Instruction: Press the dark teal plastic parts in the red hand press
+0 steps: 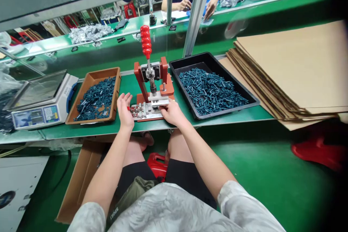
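The left fingers (pixel 125 98) spread open just beside the steel jig (pixel 144 111) of the red hand press (pixel 163 69); the right fingers (pixel 164 108) lie together against it, any grip unclear.

Loose short-sleeved T-shirt (pixel 174 210), pale grey and white, mottled tie-dye look, soft crumpled fabric. Wide sleeves (pixel 239 203) end above the elbows. Forearms bare, left hand (pixel 124 110) and right hand (pixel 171 112) bare too. Black shorts (pixel 187 174), plain and matte, hems above the knees. White lettering (pixel 113 214) reading SPORT runs along the edge of the left leg. Olive-green cloth (pixel 133 192) bunched between the legs, can't tell if it's part of the shorts or separate. One foot in a sandal (pixel 148 137), partly hidden under the table edge, strap colour hard to tell.
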`<action>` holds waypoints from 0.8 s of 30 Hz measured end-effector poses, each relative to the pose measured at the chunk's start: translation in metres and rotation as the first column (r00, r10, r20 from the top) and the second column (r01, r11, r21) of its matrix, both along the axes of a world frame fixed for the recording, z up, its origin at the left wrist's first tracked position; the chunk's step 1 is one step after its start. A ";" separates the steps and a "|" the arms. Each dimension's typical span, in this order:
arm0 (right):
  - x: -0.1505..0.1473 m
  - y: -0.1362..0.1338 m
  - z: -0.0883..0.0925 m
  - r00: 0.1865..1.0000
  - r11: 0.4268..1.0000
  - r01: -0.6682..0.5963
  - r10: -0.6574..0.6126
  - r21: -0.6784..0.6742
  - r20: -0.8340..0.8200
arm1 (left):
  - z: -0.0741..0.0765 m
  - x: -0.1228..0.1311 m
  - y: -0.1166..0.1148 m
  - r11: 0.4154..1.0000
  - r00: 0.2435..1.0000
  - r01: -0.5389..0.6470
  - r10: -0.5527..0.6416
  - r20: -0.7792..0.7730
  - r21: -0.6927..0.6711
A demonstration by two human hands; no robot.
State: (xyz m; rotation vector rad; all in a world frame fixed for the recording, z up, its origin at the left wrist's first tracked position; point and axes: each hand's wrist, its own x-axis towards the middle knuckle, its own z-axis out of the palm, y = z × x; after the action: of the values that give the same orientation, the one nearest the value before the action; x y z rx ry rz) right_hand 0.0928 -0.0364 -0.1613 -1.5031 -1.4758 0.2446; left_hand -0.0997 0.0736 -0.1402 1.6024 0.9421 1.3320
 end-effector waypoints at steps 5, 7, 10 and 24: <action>0.001 0.002 -0.002 1.000 1.000 -0.008 0.007 -0.025 -0.026 | -0.003 0.004 -0.006 0.998 0.985 0.000 0.011 -0.171 0.066; 0.002 0.003 -0.002 0.999 1.000 -0.011 0.010 -0.025 -0.033 | -0.002 0.001 -0.006 0.997 0.991 0.062 -0.057 -0.124 0.035; 0.002 0.002 -0.001 0.999 1.000 -0.027 0.027 -0.003 -0.028 | 0.001 -0.009 0.000 0.987 0.988 0.150 -0.148 0.043 -0.057; 0.008 0.001 -0.002 0.993 0.996 0.005 -0.015 -0.088 -0.115 | -0.002 0.028 -0.015 0.968 0.887 0.185 -0.092 -0.453 0.167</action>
State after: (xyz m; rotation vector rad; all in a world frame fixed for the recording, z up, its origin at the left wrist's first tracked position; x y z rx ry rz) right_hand 0.1007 -0.0352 -0.1630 -1.5398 -1.3804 0.3885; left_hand -0.0712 0.0590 -0.1420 2.1519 0.9499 1.0054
